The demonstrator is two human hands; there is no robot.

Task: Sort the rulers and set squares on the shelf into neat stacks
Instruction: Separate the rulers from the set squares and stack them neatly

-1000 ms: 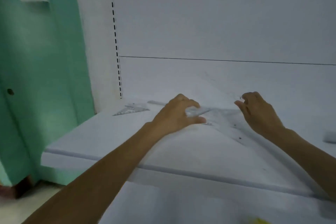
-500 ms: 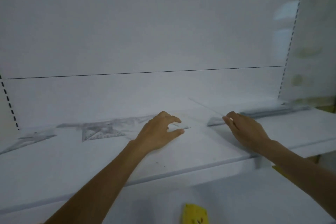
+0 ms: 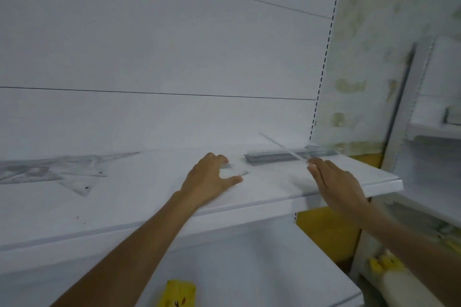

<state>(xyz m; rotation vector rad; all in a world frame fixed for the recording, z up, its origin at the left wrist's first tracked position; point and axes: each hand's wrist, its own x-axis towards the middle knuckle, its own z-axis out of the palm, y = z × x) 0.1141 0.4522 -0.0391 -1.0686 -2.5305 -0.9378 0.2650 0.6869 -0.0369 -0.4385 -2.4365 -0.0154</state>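
A clear set square [image 3: 284, 147], hard to see, is tilted up off the white shelf [image 3: 149, 197]; its far edge runs up and left from my right fingertips. My right hand [image 3: 334, 182] pinches its right corner. My left hand [image 3: 209, 177] rests on the shelf, its curled fingers and thumb around the clear left corner. Just behind the hands lies a grey stack of rulers [image 3: 272, 157], with a second short stack [image 3: 321, 149] at the shelf's right end. Several set squares [image 3: 74, 169] lie scattered and overlapping at the left.
A slotted upright [image 3: 321, 82] ends the shelf at the right, and beyond it stands another shelf unit [image 3: 436, 129]. A yellow packet [image 3: 178, 291] lies on the lower shelf. Yellow items [image 3: 384, 264] sit low at the right.
The view has swung right along the shelf. Both hands have travelled right with the clear set square, from the scattered set squares to just in front of the ruler stack.
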